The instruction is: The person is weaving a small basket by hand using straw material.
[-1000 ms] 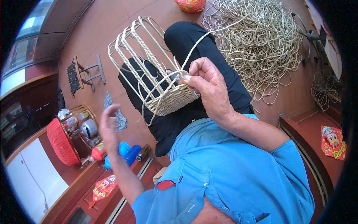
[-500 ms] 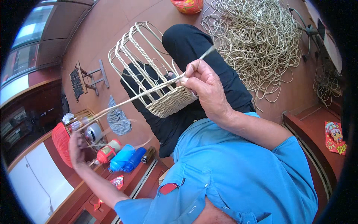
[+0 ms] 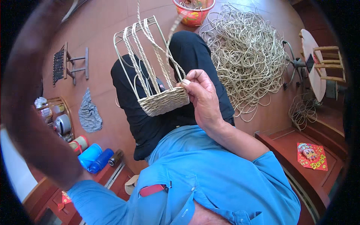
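A half-woven basket [image 3: 165, 102] rests between my knees, its lower part closely woven in pale cord and its tall frame rods pointing away from me. My right hand [image 3: 202, 93] is closed at the right corner of the woven rim, thumb and fingers pinching a twisted cord [image 3: 175, 64]. From that pinch the cord runs up across the frame and leaves through the top edge. A second, blurred length of cord [image 3: 173, 29] stands up near the right knee. My left arm sweeps dark and close along the left side; its hand is beyond the top edge.
A big heap of loose cord [image 3: 247, 60] lies on the floor at the right, beside a red patterned bucket [image 3: 193, 13]. To the left are a small stool [image 3: 69, 63], a grey cloth [image 3: 90, 112] and blue bottles [image 3: 101, 160]. A round table [image 3: 313, 65] stands far right.
My left arm has swung up from the lower left, and its hand has left the view. The cord now stretches upward instead of leftward. My right hand still pinches at the rim.
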Tool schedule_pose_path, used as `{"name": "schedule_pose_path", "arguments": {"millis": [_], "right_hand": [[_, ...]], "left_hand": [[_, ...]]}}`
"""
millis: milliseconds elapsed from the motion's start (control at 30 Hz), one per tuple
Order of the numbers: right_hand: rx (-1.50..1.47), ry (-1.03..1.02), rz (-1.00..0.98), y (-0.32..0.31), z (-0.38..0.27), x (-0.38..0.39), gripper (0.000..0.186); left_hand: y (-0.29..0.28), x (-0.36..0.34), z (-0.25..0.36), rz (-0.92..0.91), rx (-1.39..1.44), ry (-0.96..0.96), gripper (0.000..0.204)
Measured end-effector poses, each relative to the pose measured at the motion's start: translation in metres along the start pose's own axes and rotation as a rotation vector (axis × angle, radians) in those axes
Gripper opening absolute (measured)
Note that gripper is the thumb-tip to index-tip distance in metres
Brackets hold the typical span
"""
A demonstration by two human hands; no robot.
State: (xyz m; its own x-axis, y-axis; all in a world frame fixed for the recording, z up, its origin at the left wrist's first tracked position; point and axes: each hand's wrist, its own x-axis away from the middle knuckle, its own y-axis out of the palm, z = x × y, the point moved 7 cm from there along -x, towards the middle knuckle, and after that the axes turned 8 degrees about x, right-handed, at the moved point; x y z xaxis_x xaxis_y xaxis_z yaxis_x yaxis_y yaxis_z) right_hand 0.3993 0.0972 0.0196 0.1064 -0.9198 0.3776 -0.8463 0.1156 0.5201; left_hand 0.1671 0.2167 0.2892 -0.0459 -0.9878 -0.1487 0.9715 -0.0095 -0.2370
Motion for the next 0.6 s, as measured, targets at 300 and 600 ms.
{"name": "schedule_pose_path", "arguments": {"millis": [300,600], "right_hand": [[0.06,0.012,0.037,-0.011,-0.003,0.009,0.027],[0.119,-0.063,0.067,-0.013,-0.003,0.007,0.022]], "left_hand": [[0.103,0.092,-0.116,-0.2,-0.18,-0.132,0.022],[0.135,0.099,-0.113,-0.116,-0.629,0.227,0.015]]}}
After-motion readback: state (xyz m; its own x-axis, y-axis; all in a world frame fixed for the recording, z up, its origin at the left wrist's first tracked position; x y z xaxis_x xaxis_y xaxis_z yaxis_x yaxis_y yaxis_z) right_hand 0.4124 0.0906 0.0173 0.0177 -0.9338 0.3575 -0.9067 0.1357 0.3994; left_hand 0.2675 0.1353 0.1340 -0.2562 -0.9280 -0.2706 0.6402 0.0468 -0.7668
